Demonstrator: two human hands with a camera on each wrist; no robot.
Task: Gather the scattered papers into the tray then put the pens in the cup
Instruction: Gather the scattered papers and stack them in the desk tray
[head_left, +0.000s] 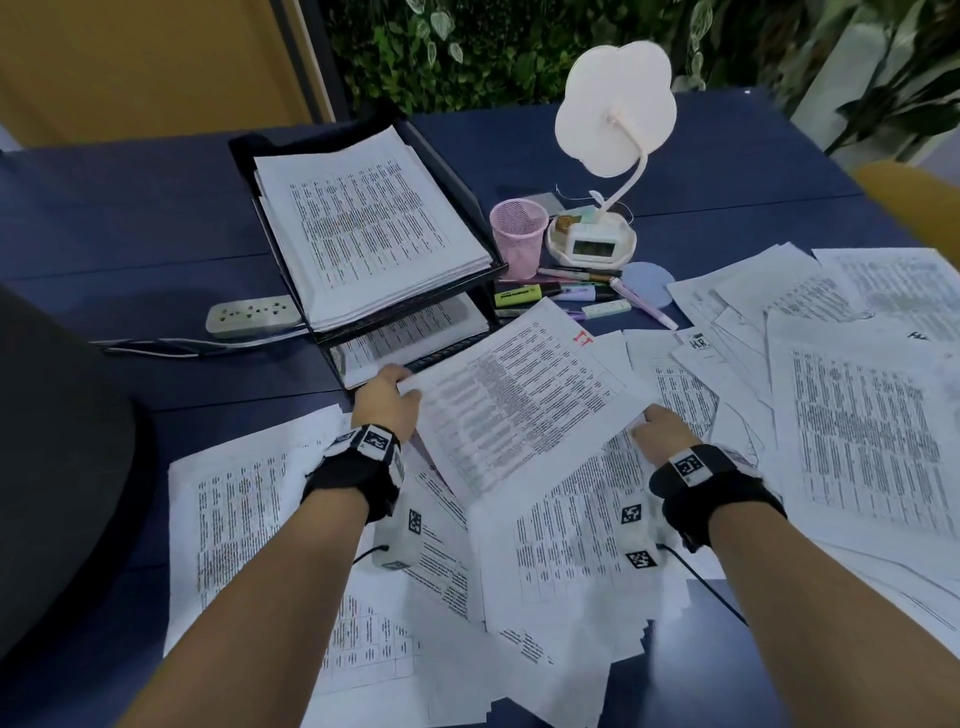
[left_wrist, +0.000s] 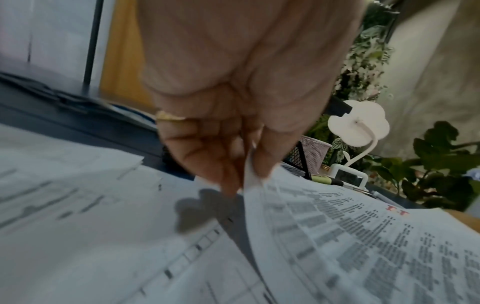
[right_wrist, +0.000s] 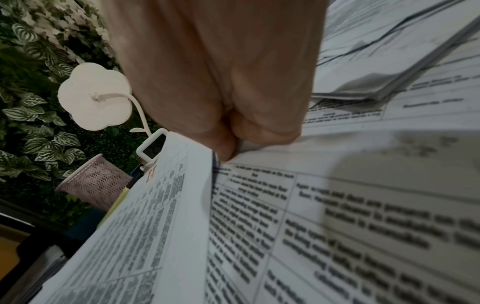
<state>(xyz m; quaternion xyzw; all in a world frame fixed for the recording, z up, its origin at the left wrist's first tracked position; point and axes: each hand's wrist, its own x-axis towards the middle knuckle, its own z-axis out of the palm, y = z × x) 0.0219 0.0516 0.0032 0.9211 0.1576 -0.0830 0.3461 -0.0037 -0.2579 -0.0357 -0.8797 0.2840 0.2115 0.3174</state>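
On my dark blue worktop (head_left: 130, 208) a white cloud-shaped desk lamp (head_left: 615, 106) rises on a curved stem from a white dish-like base, with a small white digital clock (head_left: 592, 247) sitting in that base. A flat round pale-blue coaster (head_left: 647, 275) lies just in front of the lamp base, and a grey-white power strip (head_left: 252, 314) with its cable rests at my left. Behind the worktop I see a wall of green leafy plants (head_left: 467, 47) and a yellow panel (head_left: 145, 67).

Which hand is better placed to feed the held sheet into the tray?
Left hand, likely. It pinches the sheet at the corner beside the tray; the right hand holds the corner farther away.
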